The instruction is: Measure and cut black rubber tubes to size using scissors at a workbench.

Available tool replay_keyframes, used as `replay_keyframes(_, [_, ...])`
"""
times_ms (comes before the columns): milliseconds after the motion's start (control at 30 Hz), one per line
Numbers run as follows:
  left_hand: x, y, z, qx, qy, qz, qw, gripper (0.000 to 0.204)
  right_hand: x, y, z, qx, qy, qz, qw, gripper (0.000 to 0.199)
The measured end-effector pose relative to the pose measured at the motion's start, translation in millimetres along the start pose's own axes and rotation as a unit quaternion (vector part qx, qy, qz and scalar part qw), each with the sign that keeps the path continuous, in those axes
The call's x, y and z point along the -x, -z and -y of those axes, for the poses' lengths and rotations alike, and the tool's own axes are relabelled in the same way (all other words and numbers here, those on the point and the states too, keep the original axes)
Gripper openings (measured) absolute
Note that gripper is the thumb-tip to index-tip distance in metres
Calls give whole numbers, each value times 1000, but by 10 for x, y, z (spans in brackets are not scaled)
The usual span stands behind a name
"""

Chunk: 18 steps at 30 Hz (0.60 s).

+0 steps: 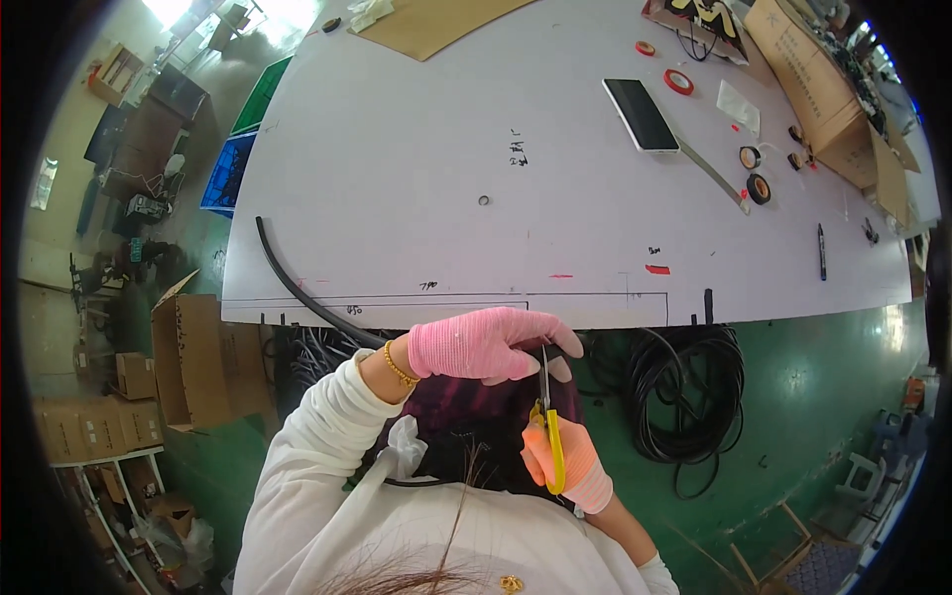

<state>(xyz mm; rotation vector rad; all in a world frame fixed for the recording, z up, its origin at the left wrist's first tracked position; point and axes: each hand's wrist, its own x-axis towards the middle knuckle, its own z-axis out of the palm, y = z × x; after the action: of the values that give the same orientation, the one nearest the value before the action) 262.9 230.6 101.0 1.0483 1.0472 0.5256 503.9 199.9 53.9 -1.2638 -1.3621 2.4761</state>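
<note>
Down by the table's near edge, one black cable (297,288) is curving off the white table (416,149) and running under the left hand (486,342), which is closing loosely over it in a pink glove. The right hand (565,461) is gripping one pair of yellow-handled scissors (548,421), blades pointing up at the cable; the cutting point is hiding behind the fingers. Several black coils (684,397) are lying on the green floor. One phone (641,114) is resting farther up the table.
</note>
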Motion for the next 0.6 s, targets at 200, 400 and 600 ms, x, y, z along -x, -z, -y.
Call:
replay_keyframes(200, [-36,32,64,-1,-23,14,1000,41,1,16,13,87,27,-27,995,34])
replay_keyframes(400, [90,26,30,-5,-110,-23,994,34,-18,372,-128,16,228,-291,929,39])
replay_keyframes(600, [466,-147,-80,-66,-105,-103,987,39,-561,299,39,209,264,-158,928,23])
